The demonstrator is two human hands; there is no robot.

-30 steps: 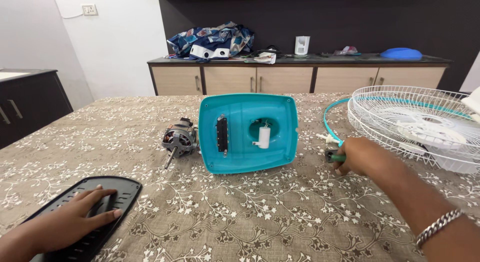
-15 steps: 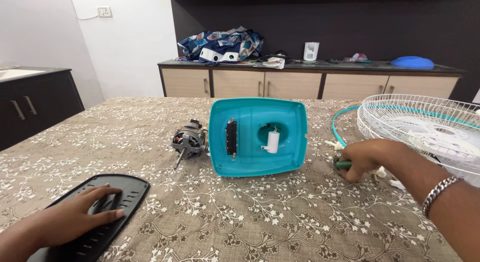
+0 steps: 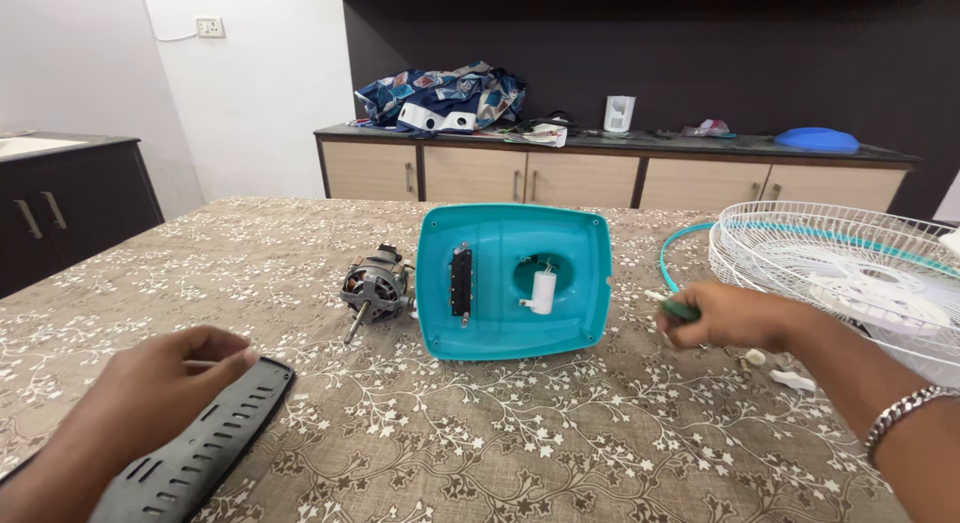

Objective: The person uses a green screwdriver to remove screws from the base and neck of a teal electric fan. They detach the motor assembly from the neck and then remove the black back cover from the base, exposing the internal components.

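Here the left hand (image 3: 165, 378) pinches the near edge of a slotted black plastic cover (image 3: 205, 445), tilting it up off the floral tablecloth (image 3: 520, 433). The right hand (image 3: 735, 316), fist pressed shut, grips a green-handled screwdriver (image 3: 678, 309) beside the upturned teal plastic fan housing (image 3: 513, 280), near the white wire fan grille (image 3: 850, 268).

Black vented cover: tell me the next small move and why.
Probably lift the black vented cover toward the teal housing. The left hand grips its far edge, tilting it off the table, the housing lies open side up, and the right hand holds a green-handled tool.
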